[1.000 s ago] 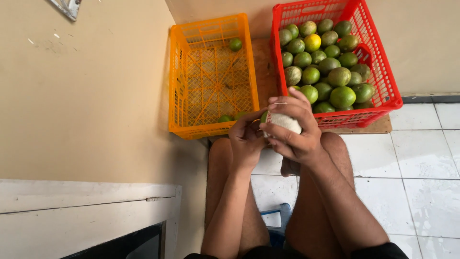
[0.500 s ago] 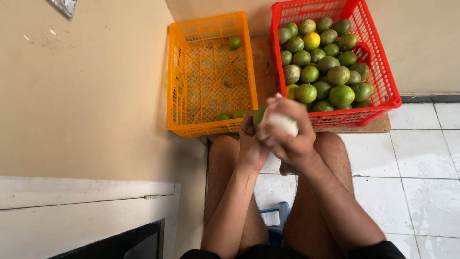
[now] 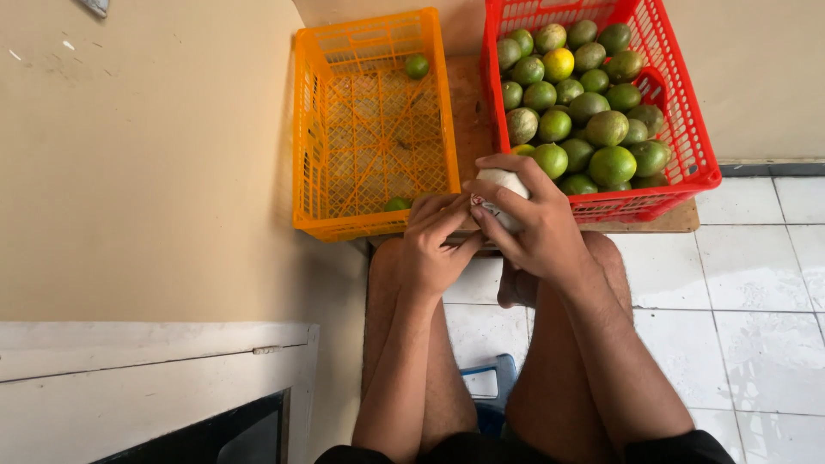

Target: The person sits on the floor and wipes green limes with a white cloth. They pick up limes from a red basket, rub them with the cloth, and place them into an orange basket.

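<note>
My right hand (image 3: 531,222) is closed around a round fruit in a white wrap (image 3: 501,187), held in front of my knees. My left hand (image 3: 434,243) touches the wrap from the left with its fingertips pinched on it. Just beyond the hands stands a red basket (image 3: 687,129) filled with several green citrus fruits (image 3: 612,163) and one yellow one (image 3: 559,63). To its left is an orange basket (image 3: 369,129) holding two green fruits, one at the far end (image 3: 417,66) and one at the near rim (image 3: 396,204).
Both baskets rest on a low wooden board (image 3: 679,222) against a beige wall (image 3: 146,155). White floor tiles (image 3: 756,301) lie to the right. A blue stool (image 3: 490,387) shows between my legs. A white ledge (image 3: 146,344) runs at lower left.
My hands with the wrapped fruit have dropped slightly and stayed in front of the red basket; the left fingers have shifted onto the wrap's left side. The baskets have not moved.
</note>
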